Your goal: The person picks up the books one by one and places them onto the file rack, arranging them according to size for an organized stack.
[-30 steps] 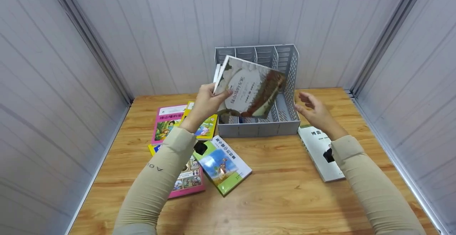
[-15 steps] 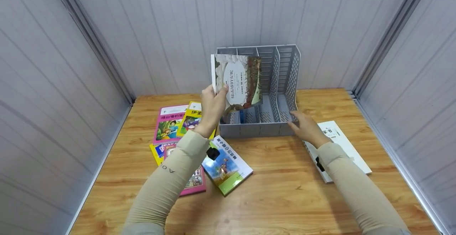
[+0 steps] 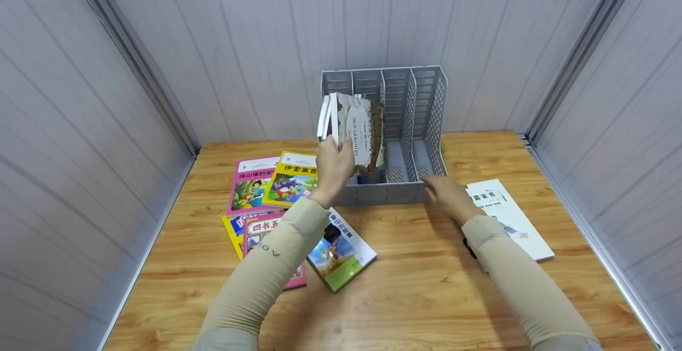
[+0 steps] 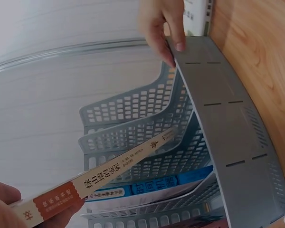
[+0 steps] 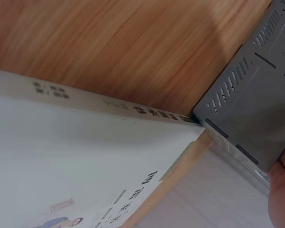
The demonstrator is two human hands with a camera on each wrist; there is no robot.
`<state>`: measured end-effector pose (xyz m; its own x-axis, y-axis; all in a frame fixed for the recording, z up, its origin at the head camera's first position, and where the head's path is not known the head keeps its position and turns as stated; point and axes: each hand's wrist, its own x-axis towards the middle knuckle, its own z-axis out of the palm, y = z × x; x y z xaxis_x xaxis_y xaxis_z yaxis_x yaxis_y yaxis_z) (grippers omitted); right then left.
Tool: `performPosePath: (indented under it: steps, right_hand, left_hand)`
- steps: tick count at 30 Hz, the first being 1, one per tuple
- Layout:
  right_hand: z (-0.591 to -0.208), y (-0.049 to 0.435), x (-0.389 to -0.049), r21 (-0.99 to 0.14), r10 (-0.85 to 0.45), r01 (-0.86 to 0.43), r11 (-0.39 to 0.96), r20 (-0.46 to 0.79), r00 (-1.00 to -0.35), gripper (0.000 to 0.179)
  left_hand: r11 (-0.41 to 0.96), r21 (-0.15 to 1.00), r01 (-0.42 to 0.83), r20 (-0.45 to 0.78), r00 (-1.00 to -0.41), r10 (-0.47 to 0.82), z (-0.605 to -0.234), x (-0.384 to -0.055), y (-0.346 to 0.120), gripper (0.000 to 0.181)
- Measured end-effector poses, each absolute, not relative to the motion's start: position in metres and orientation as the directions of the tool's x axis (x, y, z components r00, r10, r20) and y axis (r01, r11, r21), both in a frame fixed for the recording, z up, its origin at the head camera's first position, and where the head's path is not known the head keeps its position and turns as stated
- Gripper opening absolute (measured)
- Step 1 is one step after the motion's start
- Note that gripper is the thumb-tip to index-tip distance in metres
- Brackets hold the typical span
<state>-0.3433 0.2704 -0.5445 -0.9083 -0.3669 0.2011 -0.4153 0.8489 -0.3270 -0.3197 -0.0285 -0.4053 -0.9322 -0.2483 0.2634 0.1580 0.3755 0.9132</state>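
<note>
My left hand (image 3: 334, 169) grips a paperback book (image 3: 360, 135) with a white and brown cover. It stands nearly upright over the grey file organizer (image 3: 397, 193). In the left wrist view its spine slants down, the far end among the compartment dividers. A blue-spined book (image 4: 156, 184) sits in a neighbouring slot there, and part of a reddish book (image 4: 213, 222) shows in the outermost one. My right hand (image 3: 450, 195) holds the organizer's front right corner, thumb outside the front wall and fingers over the rim.
A white book (image 3: 514, 226) lies right of the organizer, partly under my right forearm. On the left lie a pink book (image 3: 250, 188), a yellow book (image 3: 290, 183), a pink comic-style book (image 3: 256, 228) and a green-and-white book (image 3: 346, 260). Panel walls (image 3: 367, 15) enclose the wooden table (image 3: 405, 298).
My left hand has shifted right and lower, turning the book from tilted to nearly upright at the organizer's left slots. My right hand has moved left from beside the organizer onto its front corner.
</note>
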Motion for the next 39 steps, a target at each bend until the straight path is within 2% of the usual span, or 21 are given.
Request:
performPosePath:
  steps: [9,18,22,25,27,33,39]
  right_hand:
    - [-0.540,0.263,-0.346,-0.341,-0.346,-0.372,0.863,0.136,-0.928,0.041]
    - [-0.540,0.266,-0.346,-0.365,-0.331,-0.344,0.865,0.098,-0.938,0.046]
    - [-0.541,0.268,-0.345,-0.370,-0.328,-0.333,0.867,0.078,-0.942,0.047]
    - [-0.540,0.269,-0.345,-0.379,-0.323,-0.322,0.868,0.062,-0.944,0.048]
    - [-0.540,0.270,-0.346,-0.389,-0.318,-0.316,0.866,0.060,-0.946,0.048]
    - [-0.538,0.271,-0.346,-0.398,-0.318,-0.316,0.861,0.064,-0.946,0.048]
    - [-0.538,0.268,-0.346,-0.407,-0.331,-0.324,0.854,0.057,-0.942,0.050]
  left_hand:
    - [0.573,0.794,0.203,0.357,-0.918,-0.170,-0.404,-0.326,-0.023,0.026]
    - [0.733,0.667,0.131,0.300,-0.948,-0.103,-0.403,-0.342,-0.011,0.026]
    - [0.807,0.565,0.173,0.328,-0.944,-0.027,-0.402,-0.349,-0.003,0.021]
    - [0.830,0.521,0.200,0.348,-0.937,0.007,-0.399,-0.356,0.002,0.024]
    - [0.834,0.518,0.192,0.343,-0.939,0.003,-0.396,-0.360,0.004,0.032]
    - [0.859,0.501,0.108,0.304,-0.951,-0.058,-0.389,-0.372,0.013,0.034]
    - [0.945,0.327,0.025,0.346,-0.933,-0.095,-0.389,-0.384,0.023,0.029]
